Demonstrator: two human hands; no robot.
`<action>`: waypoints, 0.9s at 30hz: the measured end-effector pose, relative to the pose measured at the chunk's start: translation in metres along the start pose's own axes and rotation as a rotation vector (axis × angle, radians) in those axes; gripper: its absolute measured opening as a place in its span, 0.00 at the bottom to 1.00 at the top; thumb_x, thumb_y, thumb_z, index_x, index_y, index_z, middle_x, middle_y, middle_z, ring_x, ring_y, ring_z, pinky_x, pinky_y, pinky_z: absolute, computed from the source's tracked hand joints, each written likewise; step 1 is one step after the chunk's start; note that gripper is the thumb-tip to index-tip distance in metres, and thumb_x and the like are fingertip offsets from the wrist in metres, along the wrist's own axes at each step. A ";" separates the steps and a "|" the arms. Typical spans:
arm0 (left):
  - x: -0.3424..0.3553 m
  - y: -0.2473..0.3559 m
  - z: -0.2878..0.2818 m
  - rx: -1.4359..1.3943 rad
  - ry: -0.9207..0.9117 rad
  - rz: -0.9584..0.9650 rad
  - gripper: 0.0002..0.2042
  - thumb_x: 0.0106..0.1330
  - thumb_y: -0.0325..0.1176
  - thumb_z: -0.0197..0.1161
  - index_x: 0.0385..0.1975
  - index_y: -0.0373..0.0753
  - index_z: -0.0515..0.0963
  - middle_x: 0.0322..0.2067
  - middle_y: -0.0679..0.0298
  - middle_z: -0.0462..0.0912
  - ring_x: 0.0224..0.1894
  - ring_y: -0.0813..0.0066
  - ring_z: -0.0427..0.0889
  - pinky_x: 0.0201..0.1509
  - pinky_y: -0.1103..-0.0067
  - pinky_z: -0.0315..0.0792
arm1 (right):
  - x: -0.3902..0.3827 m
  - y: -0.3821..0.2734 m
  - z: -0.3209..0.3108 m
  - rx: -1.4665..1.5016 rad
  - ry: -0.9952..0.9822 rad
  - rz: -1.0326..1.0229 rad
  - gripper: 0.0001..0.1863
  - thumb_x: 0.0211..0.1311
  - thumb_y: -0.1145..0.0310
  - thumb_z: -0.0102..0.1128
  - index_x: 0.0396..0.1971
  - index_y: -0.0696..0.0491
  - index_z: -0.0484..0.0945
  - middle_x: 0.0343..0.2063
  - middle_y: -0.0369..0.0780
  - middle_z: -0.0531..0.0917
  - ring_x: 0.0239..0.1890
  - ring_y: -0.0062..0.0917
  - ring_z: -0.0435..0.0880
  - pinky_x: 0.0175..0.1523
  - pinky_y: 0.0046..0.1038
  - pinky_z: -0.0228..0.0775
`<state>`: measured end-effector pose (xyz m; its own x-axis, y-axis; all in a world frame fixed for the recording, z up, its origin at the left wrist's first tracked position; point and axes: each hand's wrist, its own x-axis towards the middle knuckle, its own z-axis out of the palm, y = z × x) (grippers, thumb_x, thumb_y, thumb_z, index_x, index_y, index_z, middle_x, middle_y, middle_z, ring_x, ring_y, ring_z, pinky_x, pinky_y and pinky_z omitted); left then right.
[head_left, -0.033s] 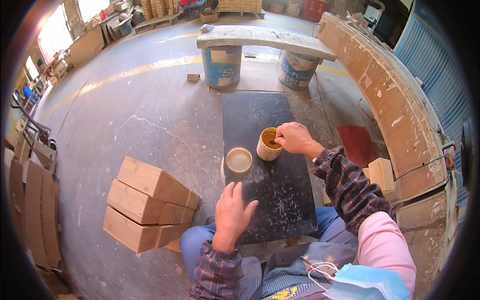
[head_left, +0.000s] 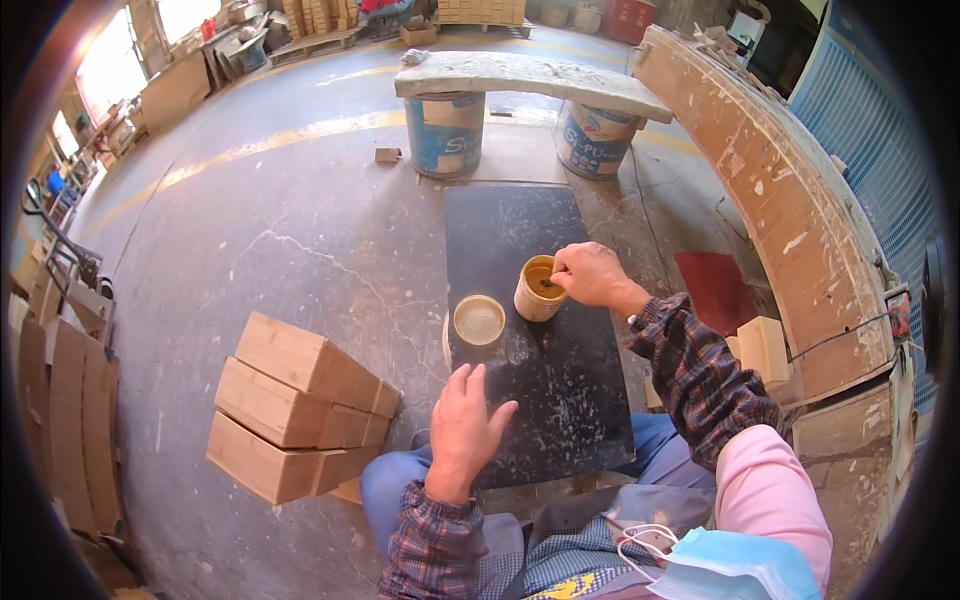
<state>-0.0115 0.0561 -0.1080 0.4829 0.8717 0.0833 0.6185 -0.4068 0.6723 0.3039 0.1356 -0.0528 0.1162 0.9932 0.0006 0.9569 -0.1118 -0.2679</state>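
A small tub (head_left: 534,304) with a pale outside and brownish-yellow contents stands upright on a black board (head_left: 510,215). My right hand (head_left: 594,276) is at its right rim, fingers pinched together and pointing down into the opening. Something small and dark shows just below the fingertips, but what they grip is too hidden to name. Left of the tub is a round, shallow container or lid (head_left: 479,321) with a pale, whitish middle. My left hand (head_left: 464,425) hovers over the board's near left edge, fingers stretched out and thumb apart, holding nothing.
Stacked wooden blocks (head_left: 290,408) sit on the floor to the left. Beyond the board, a plank (head_left: 530,78) rests across two blue buckets (head_left: 443,135). A long wooden bench side (head_left: 770,190), a dark red sheet (head_left: 712,290) and a pale block (head_left: 764,350) lie to the right.
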 end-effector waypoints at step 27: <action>-0.243 -0.281 0.052 0.141 0.378 -1.030 0.55 0.58 0.52 0.81 0.81 0.37 0.56 0.78 0.37 0.58 0.79 0.42 0.59 0.79 0.52 0.61 | -0.026 0.050 -0.033 0.246 0.181 -0.030 0.10 0.69 0.69 0.67 0.31 0.62 0.84 0.25 0.35 0.82 0.29 0.21 0.80 0.37 0.29 0.73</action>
<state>-0.2707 -0.0554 -0.3554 -0.5091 0.8287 -0.2324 0.6923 0.5547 0.4615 0.3580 0.1029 -0.0341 0.1554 0.9718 0.1773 0.8702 -0.0498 -0.4901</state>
